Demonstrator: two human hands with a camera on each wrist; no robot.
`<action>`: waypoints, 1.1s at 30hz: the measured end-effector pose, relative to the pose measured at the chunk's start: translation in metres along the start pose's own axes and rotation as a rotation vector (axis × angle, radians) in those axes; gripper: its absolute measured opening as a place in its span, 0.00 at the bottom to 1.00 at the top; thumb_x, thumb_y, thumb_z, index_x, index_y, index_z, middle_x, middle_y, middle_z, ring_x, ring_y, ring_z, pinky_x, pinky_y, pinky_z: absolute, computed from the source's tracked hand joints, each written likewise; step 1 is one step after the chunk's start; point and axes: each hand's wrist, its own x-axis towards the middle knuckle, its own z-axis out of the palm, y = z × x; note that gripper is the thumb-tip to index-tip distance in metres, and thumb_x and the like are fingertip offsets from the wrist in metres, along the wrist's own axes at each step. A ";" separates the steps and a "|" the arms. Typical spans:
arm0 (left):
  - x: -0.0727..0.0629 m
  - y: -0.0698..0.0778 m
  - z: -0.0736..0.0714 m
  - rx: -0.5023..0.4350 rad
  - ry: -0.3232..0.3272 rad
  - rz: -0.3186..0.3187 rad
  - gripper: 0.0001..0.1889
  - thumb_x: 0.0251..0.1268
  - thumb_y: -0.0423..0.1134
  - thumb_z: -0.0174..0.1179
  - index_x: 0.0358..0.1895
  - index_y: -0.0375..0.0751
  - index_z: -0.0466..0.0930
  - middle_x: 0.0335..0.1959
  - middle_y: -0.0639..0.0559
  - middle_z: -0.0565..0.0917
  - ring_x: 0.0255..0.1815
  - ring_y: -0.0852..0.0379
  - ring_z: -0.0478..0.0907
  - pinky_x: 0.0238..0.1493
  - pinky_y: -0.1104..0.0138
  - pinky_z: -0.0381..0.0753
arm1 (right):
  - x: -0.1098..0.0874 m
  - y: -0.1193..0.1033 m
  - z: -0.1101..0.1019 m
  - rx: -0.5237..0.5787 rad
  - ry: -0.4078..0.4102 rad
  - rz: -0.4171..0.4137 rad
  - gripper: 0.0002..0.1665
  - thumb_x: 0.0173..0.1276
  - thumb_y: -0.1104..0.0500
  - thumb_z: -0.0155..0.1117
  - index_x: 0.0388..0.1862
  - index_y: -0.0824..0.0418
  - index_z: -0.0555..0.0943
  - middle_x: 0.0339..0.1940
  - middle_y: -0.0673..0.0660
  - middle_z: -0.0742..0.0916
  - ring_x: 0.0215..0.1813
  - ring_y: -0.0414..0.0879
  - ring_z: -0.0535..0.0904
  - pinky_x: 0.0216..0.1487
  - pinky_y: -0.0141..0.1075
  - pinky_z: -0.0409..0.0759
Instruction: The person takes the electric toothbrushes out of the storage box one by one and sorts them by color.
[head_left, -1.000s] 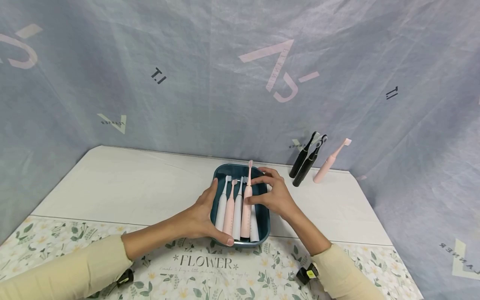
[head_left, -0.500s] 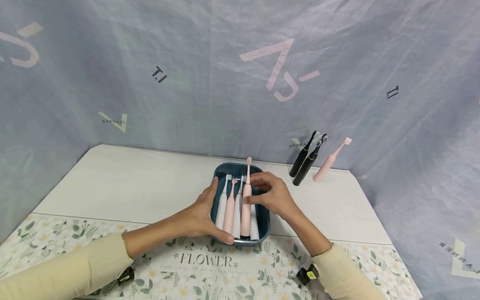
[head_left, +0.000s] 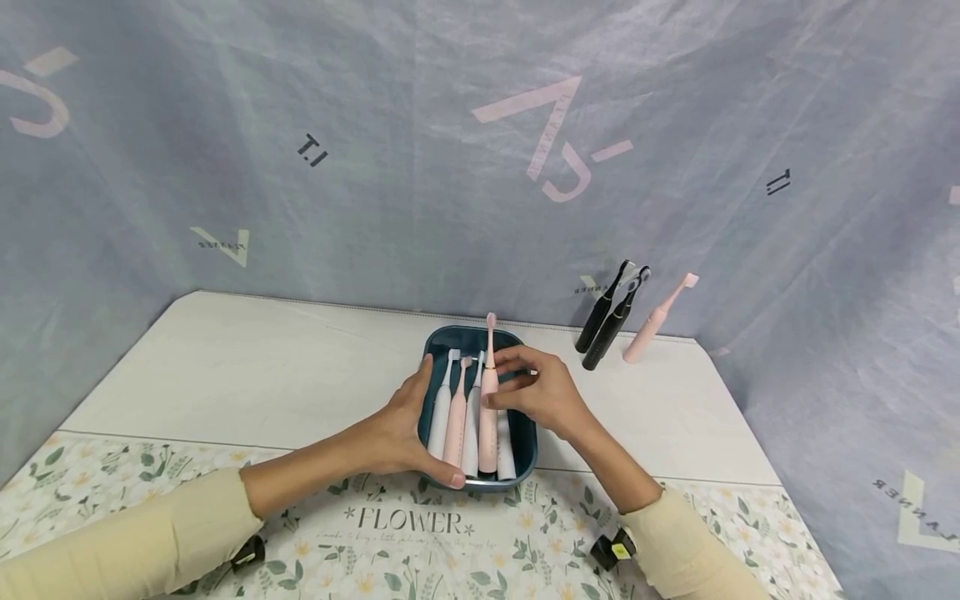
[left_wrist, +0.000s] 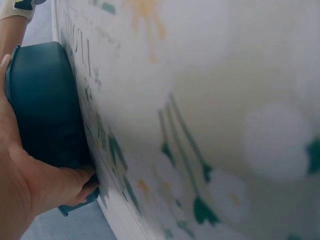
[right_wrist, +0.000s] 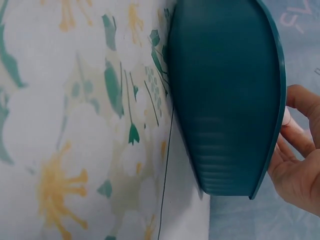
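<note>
In the head view, a teal plastic bin sits on the table, with several white and pink electric toothbrushes side by side in it. My left hand holds the bin, thumb on its front rim and fingers along its left side. The right hand reaches over the right rim and pinches a pink electric toothbrush by thumb and fingers, head up, rising above its neighbours. A white toothbrush lies right of it, partly hidden by that hand. The right wrist view shows the bin's outer wall hiding the toothbrushes.
Black electric toothbrushes and another pink electric toothbrush stand upright at the back right of the table, near the grey-blue curtain. A floral mat covers the front of the table.
The right hand has shifted slightly left with the pink toothbrush, and its fingers have curled in closer round the neck. The left hand stays on the bin.
</note>
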 end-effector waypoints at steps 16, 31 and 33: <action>0.000 0.000 0.000 0.015 0.004 0.003 0.95 0.39 0.66 0.94 0.94 0.56 0.17 0.96 0.35 0.30 0.97 0.28 0.35 0.87 0.26 0.58 | -0.003 0.004 -0.005 0.110 -0.046 -0.073 0.32 0.64 0.67 0.86 0.67 0.63 0.86 0.56 0.65 0.92 0.50 0.48 0.94 0.52 0.38 0.92; 0.000 0.001 0.001 0.014 0.015 -0.001 0.96 0.36 0.66 0.94 0.94 0.56 0.17 0.96 0.36 0.31 0.97 0.29 0.37 0.87 0.27 0.59 | -0.007 0.010 -0.013 0.331 -0.119 -0.082 0.36 0.65 0.77 0.78 0.72 0.75 0.80 0.52 0.46 0.91 0.49 0.41 0.93 0.52 0.40 0.94; 0.000 0.001 0.001 0.016 0.017 -0.001 0.96 0.36 0.66 0.94 0.94 0.56 0.17 0.96 0.36 0.31 0.97 0.29 0.37 0.87 0.28 0.59 | -0.007 0.011 -0.014 0.363 -0.121 -0.084 0.36 0.64 0.78 0.77 0.72 0.76 0.79 0.52 0.45 0.91 0.49 0.41 0.93 0.52 0.40 0.95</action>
